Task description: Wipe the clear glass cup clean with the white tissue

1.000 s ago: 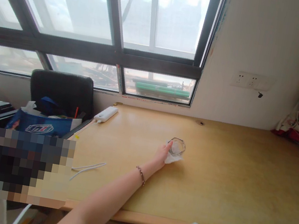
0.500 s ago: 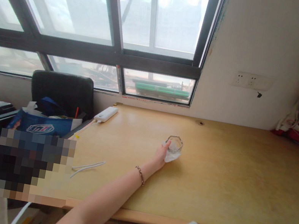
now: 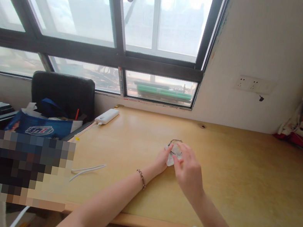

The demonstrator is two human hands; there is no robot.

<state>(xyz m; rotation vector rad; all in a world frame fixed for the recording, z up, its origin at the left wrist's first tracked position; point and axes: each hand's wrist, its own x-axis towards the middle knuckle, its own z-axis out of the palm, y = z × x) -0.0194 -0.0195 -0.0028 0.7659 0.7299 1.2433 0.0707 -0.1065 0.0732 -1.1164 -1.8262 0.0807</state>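
A small clear glass (image 3: 171,160) with a dark, many-sided rim is held just over the wooden table; something whitish shows in or around it, too indistinct to name. My left hand (image 3: 163,158) wraps its left side, thumb near the rim. From the right, my right hand (image 3: 189,171) comes over the glass mouth. Its thumb and forefinger are curved and apart, with part of the glass showing between them. The fingertips overlap the rim, and whether they touch it I cannot tell.
On the table (image 3: 243,192), a white power bank (image 3: 107,116) with a cable lies at the back left. A loose white cable (image 3: 89,167) lies nearer. Left of the table are a black chair (image 3: 63,90) and a blue bag (image 3: 43,126). A window and wall stand behind.
My right hand has come into view from the lower right and reached the glass. My left hand still holds the glass in nearly the same place.
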